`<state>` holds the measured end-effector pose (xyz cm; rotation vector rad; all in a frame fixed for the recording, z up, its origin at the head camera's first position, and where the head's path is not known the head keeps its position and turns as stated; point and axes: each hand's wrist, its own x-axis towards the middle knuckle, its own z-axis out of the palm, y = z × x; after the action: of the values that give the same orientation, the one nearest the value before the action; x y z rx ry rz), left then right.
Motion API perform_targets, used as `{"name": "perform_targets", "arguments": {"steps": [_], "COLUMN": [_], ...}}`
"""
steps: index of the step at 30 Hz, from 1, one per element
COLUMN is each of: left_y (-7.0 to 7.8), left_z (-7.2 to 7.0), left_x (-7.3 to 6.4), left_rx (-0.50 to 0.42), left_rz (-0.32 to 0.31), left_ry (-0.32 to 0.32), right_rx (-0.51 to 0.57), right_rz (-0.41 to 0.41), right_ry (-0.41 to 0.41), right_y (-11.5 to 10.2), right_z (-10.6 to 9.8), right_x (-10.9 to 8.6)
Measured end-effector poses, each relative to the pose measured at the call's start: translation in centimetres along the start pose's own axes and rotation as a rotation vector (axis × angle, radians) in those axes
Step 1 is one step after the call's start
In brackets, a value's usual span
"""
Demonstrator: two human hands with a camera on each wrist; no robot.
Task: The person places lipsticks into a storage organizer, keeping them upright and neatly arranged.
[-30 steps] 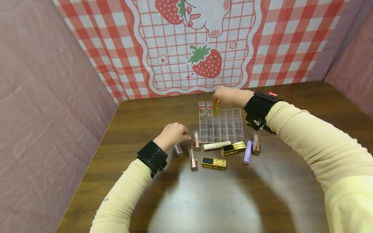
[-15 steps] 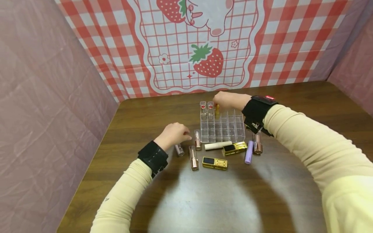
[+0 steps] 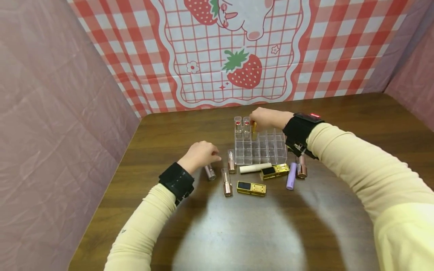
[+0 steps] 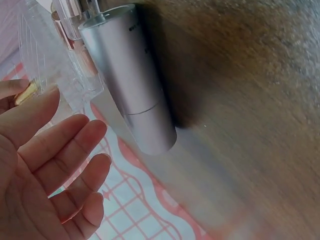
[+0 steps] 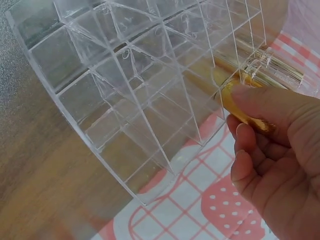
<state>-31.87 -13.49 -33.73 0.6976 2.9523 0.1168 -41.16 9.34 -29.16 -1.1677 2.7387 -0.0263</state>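
- I see the right hand (image 3: 266, 117) at the back of the clear organizer (image 3: 260, 153), its thumb and fingers clamped on a gold tube (image 3: 254, 127).
- This gold tube is tilted at the organizer's back row, and its lower end seems to be inside a compartment.
- Just left of it, two lipsticks with clear caps (image 3: 239, 126) stand in the organizer's same row.
- The left hand (image 3: 200, 156) is to the left of the organizer; it holds nothing, its fingers are loosely bent, the thumb apart from them.
- Near this hand, also left of the organizer, lies a greyish tube (image 4: 127, 75).
- Just before the organizer's front edge lie a white tube (image 3: 255, 168) and a gold-and-black case (image 3: 274, 171).
- Near the organizer's front right corner lies a purple tube (image 3: 291, 176).
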Motion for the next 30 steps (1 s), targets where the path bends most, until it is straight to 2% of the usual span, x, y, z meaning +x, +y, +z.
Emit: {"name": "perform_targets", "arguments": {"steps": [7, 11, 15, 23, 27, 30], "left_y": [0.4, 0.4, 0.3, -0.5, -1.1, -1.5], "left_z": [-0.5, -0.9, -1.2, -1.1, -0.7, -0.4], "left_x": [-0.2, -0.3, -0.4, -0.7, -1.1, -1.3], "left_rx": [0.006, 0.001, 0.011, 0.080, 0.096, 0.086], "left_rz": [0.002, -0.003, 0.009, 0.025, 0.010, 0.022], "left_ry": [0.001, 0.007, 0.012, 0.031, 0.033, 0.039], "right_rx": [0.040, 0.066, 0.029, -0.068, -0.121, -0.137], "right_rz": [0.048, 0.088, 0.109, 0.096, 0.074, 0.033], "right_ry": [-0.028, -0.003, 0.040, 0.100, 0.142, 0.194], "right_y": [-0.2, -0.5, -0.6, -1.6, -2.5, -2.9], "right_z": [-0.8, -2.6, -4.8, -7.6, -8.0, -7.7], "right_x": [-1.4, -2.8, -3.9, -6.4, -8.1, -9.5]}}
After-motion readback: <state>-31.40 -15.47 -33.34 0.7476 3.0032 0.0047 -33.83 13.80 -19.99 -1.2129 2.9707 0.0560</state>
